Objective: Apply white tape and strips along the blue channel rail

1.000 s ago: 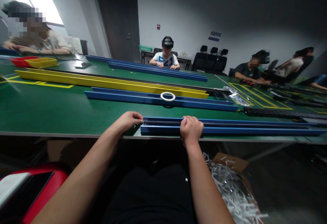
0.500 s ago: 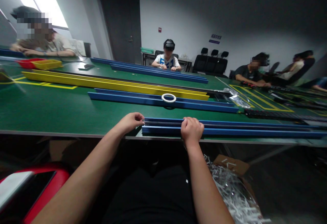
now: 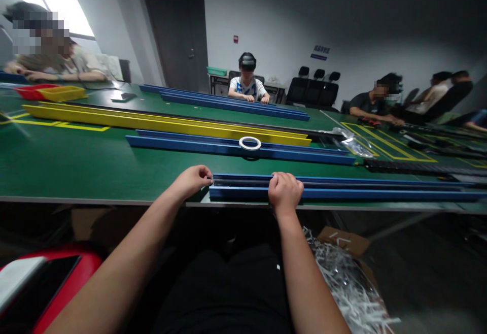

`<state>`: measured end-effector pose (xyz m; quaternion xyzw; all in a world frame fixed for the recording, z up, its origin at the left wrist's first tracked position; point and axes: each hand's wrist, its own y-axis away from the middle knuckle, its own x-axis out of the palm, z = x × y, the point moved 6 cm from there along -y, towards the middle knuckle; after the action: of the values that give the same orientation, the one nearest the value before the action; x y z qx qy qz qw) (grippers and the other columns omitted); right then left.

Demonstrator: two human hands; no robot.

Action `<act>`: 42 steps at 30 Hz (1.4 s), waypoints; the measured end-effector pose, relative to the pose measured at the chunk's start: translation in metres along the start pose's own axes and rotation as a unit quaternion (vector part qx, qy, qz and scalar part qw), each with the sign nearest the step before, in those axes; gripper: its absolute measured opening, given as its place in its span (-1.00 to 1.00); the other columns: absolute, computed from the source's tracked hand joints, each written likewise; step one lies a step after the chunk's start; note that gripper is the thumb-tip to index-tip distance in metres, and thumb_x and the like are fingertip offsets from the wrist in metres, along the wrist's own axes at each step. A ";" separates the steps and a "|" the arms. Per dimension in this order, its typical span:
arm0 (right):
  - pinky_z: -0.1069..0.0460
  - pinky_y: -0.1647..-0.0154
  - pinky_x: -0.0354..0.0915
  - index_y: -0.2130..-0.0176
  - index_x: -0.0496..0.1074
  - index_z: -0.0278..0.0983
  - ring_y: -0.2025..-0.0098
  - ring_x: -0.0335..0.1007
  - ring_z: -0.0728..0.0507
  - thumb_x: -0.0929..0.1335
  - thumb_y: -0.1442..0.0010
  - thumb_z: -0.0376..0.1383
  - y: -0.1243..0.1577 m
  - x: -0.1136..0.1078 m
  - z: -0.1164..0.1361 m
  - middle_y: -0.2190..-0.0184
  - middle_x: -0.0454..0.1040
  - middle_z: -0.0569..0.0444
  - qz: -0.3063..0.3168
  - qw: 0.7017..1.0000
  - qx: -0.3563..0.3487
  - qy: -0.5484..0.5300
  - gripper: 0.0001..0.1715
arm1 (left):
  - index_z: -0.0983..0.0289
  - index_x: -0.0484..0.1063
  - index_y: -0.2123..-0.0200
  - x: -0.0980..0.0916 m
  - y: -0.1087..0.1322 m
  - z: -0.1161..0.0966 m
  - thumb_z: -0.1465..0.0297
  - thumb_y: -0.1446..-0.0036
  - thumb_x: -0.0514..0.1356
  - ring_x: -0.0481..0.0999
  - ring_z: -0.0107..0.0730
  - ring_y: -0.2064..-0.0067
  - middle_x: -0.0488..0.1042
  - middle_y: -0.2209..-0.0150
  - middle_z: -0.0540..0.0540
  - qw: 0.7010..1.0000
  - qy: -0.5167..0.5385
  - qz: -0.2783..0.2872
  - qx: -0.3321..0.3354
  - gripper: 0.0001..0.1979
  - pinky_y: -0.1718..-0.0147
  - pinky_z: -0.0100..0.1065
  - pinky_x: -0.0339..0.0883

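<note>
Along the near table edge lies a long blue channel rail [image 3: 361, 193] with a dark strip [image 3: 243, 183] running inside it. My right hand [image 3: 285, 192] is closed over the rail a short way from its left end, fingers curled across the top. At that left end my left hand [image 3: 194, 180] pinches thumb and fingertips together; whatever sits between them is too small to make out. Beyond, a white ring [image 3: 250, 143], like a tape roll, rests on a second blue rail [image 3: 182, 144].
Farther back lie a yellow channel rail [image 3: 152, 123] and more blue rails [image 3: 236, 105]. Clear plastic wrapping [image 3: 353, 143] is at the right, red [image 3: 32, 92] and yellow [image 3: 63, 93] trays at the left. Several people sit around the table. Shredded paper [image 3: 342, 278] fills a box below.
The view has shifted slightly. Both hands keep nearly the same place on the rail, the left one still pinching at its end.
</note>
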<state>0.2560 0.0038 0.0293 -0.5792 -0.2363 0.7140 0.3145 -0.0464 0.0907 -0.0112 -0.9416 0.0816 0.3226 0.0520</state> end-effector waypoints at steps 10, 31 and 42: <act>-0.07 0.08 -0.03 0.27 0.54 -0.22 0.13 0.32 -0.14 0.20 -0.28 -0.29 0.002 -0.003 0.002 0.26 0.57 0.03 -0.005 1.000 -0.002 0.003 -0.66 | 0.27 0.48 0.34 -0.012 0.009 -0.002 0.16 0.16 0.29 0.33 -0.44 0.50 0.38 0.52 -0.05 0.999 -0.003 0.029 0.014 -0.66 0.49 -0.41 0.15; -0.06 0.11 -0.03 0.26 0.54 -0.22 0.15 0.30 -0.14 0.20 -0.27 -0.28 -0.001 -0.002 0.000 0.26 0.56 0.03 0.002 1.000 0.000 -0.004 -0.67 | 0.14 0.58 0.03 -0.019 0.023 -0.027 0.14 0.03 0.17 0.50 -0.28 0.36 0.60 0.34 0.07 0.970 -0.217 0.105 -0.003 -0.50 0.35 -0.39 0.23; -0.06 0.10 -0.02 0.28 0.54 -0.24 0.14 0.30 -0.15 0.19 -0.28 -0.27 -0.001 -0.003 0.001 0.27 0.56 0.00 0.002 1.000 0.003 -0.002 -0.65 | 0.20 0.59 0.07 -0.021 0.030 -0.028 0.17 0.21 0.28 0.53 -0.19 0.28 0.62 0.31 0.07 0.987 -0.103 0.116 -0.044 -0.45 0.28 -0.37 0.30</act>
<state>0.2551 0.0020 0.0326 -0.5771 -0.2337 0.7165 0.3144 -0.0518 0.0601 0.0225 -0.8887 0.1700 0.4254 -0.0186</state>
